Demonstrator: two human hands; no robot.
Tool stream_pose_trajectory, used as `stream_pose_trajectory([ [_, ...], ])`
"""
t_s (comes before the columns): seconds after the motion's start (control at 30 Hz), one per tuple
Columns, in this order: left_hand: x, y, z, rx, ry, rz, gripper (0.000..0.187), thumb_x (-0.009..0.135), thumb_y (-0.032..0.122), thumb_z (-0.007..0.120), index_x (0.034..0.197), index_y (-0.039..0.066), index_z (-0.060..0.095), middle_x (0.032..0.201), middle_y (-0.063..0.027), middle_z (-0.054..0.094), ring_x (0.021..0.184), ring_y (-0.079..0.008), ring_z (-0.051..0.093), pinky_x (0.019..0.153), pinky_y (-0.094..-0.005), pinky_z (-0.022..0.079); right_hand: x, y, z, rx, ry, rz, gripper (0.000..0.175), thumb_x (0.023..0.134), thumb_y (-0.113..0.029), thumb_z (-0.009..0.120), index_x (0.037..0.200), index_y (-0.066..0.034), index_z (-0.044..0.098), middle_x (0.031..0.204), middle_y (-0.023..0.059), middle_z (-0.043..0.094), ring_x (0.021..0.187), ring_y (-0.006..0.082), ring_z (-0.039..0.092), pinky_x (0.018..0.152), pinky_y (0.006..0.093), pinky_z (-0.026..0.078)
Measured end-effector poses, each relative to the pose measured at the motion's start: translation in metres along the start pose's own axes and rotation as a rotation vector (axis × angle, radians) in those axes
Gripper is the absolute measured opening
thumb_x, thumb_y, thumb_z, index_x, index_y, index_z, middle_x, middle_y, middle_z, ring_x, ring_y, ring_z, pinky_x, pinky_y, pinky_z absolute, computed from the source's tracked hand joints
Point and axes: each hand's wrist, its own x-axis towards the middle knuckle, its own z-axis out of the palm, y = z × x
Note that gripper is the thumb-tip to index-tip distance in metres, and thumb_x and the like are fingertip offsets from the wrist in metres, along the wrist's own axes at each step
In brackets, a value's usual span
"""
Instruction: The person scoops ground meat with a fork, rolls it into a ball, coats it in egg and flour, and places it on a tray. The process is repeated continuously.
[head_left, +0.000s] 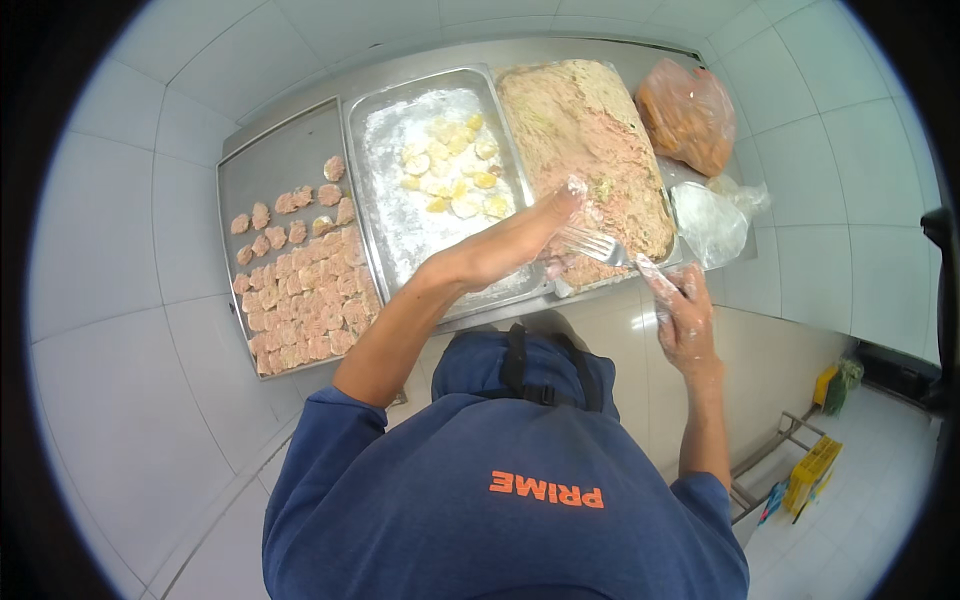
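My right hand (686, 319), dusted white, grips the handle of a metal fork (600, 246), whose tines point left over the pale pink ground mixture (585, 142). Over the near left part of that mixture is my left hand (551, 217), its fingers coated with white powder and mixture. The fork's tines lie close beside it; whether it holds anything is hard to see. To its left, a metal tray (360, 217) holds white flour (397, 232) and several floured yellow slices (450, 154). Rows of pink mixture pieces (307, 292) cover the near part of a flatter tray (292, 150).
An orange-filled plastic bag (686, 116) and a clear plastic bag (712, 221) lie at the right end of the metal table (630, 56). Tiled walls (810, 172) enclose it behind and at the sides. A yellow crate (814, 465) and a metal frame (772, 465) stand low at the right.
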Motion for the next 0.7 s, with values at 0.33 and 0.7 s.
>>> stream_pose_trajectory([
  [0.33,0.003,0.024,0.024,-0.891,0.162,0.329,0.079,0.108,0.063,0.037,0.149,-0.004,0.038,0.133,-0.0205,0.06,0.126,-0.0309,0.059,0.106,-0.0442,0.053,-0.003,-0.01,0.027,0.004,0.116,0.069,0.063,0.078,0.012,0.063,0.136,-0.0101,0.07,0.091,0.0125,0.054,0.089,0.0304,0.053,0.082,0.0414,0.045],
  [0.7,0.001,0.026,0.02,-1.022,0.285,0.32,0.033,0.111,0.03,0.048,0.128,0.002,0.052,0.111,-0.0134,0.064,0.1,-0.0243,0.064,0.091,-0.0421,0.056,-0.012,-0.012,0.041,-0.029,0.238,0.024,0.054,0.081,0.01,0.058,0.133,0.0002,0.069,0.096,0.0146,0.058,0.088,0.0318,0.052,0.082,0.0436,0.045],
])
